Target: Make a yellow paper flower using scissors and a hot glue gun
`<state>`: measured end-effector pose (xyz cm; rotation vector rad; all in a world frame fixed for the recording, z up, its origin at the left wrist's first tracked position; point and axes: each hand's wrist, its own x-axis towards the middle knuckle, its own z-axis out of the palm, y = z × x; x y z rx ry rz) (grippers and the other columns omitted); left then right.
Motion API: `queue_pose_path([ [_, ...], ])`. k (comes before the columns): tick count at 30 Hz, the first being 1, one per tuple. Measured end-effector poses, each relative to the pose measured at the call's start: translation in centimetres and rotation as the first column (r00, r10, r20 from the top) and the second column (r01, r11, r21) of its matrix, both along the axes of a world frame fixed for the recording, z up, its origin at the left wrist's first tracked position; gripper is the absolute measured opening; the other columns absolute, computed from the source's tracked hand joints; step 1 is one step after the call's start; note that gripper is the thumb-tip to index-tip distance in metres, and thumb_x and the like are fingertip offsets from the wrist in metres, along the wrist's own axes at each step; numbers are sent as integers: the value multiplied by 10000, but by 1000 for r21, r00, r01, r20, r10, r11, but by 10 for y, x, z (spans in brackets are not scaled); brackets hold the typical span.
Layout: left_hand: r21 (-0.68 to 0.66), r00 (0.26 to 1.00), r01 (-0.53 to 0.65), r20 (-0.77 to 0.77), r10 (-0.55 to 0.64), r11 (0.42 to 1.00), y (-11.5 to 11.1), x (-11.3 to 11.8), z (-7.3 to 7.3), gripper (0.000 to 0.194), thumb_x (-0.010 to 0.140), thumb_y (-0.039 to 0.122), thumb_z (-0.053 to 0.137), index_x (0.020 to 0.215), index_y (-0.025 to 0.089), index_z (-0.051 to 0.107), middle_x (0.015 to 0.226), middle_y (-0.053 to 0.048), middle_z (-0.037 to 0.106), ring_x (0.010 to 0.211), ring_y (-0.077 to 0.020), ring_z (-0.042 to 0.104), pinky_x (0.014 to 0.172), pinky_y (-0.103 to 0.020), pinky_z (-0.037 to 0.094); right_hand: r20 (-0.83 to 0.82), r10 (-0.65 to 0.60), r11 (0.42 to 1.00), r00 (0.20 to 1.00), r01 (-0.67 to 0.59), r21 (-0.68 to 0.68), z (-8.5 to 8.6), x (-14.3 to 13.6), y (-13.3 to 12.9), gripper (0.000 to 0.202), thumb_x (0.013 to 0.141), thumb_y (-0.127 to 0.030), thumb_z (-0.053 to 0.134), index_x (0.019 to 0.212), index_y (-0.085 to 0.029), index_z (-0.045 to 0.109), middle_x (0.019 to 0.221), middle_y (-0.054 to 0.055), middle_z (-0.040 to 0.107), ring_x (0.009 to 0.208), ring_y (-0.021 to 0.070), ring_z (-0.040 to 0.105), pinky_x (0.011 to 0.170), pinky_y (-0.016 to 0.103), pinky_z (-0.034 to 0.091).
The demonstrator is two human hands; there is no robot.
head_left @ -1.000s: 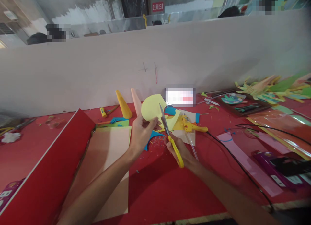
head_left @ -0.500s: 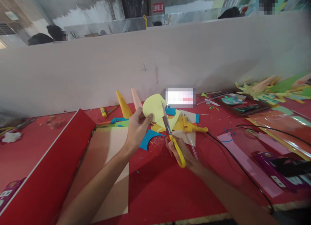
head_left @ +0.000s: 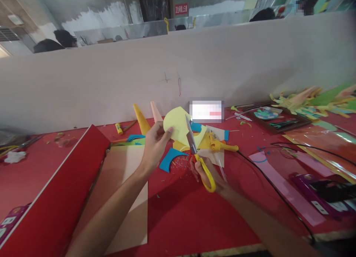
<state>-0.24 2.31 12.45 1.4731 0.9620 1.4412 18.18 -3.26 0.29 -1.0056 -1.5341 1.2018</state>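
A rounded piece of light yellow paper (head_left: 175,120) is pinched at its lower left edge by my left hand (head_left: 155,140). My right hand (head_left: 204,170) is wrapped round the yellow handle of a pair of scissors (head_left: 191,138), whose blades point up along the right edge of the paper. Beyond the blades a curved yellow offcut hangs or lies; which one I cannot tell. Below the paper, a curved blue paper piece (head_left: 168,160) lies on the red table (head_left: 178,220) beside small scraps.
A yellow glue gun (head_left: 228,147) with a black cable lies right of the scissors. An open red box (head_left: 55,190) holding beige sheets stands left. Orange (head_left: 141,118) and pink cones stand behind. A dark tray (head_left: 278,125) is at the right. A pale partition (head_left: 111,83) runs behind.
The yellow handle of the scissors has shifted slightly right. My left hand has moved a little up and left on the paper, which has turned slightly.
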Motion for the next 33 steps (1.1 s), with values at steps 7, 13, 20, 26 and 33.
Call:
queue_pose_path([
  [7, -83, 1000, 29, 11, -28, 996, -1, 2, -1, 312, 835, 427, 792, 881, 165, 630, 827, -33, 714, 727, -156, 711, 589, -241, 611, -160, 57, 992, 985, -73, -99, -5, -4, -1, 688, 921, -878, 401, 688, -231, 431, 549, -61, 402, 434, 86, 391, 395, 206, 355],
  [13, -133, 999, 37, 12, -36, 990, -3, 5, -2, 353, 809, 454, 808, 887, 163, 623, 816, -30, 709, 676, -162, 720, 586, -263, 613, -231, 38, 983, 972, -78, -167, -3, -6, -3, 679, 899, -882, 450, 717, -227, 450, 554, -78, 377, 417, 77, 384, 367, 192, 358],
  [20, -86, 1000, 16, 15, -15, 996, 1, 1, 0, 360, 837, 493, 786, 919, 172, 646, 876, -44, 719, 777, -171, 707, 602, -251, 596, -217, 45, 986, 975, -79, -150, -3, -6, -2, 675, 898, -873, 472, 704, -227, 442, 551, -77, 384, 417, 71, 370, 362, 187, 351],
  [26, 14, 1000, 17, -25, -16, 1000, 9, -11, 4, 323, 843, 422, 807, 1003, 181, 663, 902, -44, 737, 786, -155, 681, 668, -247, 559, -177, 92, 987, 980, -114, -117, -6, -6, -3, 683, 896, -880, 463, 697, -226, 452, 530, -71, 397, 415, 75, 368, 377, 197, 351],
  [33, -98, 999, 46, 10, -46, 994, 8, -9, 2, 337, 784, 410, 835, 895, 175, 621, 801, -15, 678, 739, -148, 642, 635, -241, 528, -287, 116, 965, 951, -177, -195, 6, -9, -4, 749, 784, -977, 474, 717, -232, 458, 491, -93, 374, 369, 71, 346, 343, 201, 311],
])
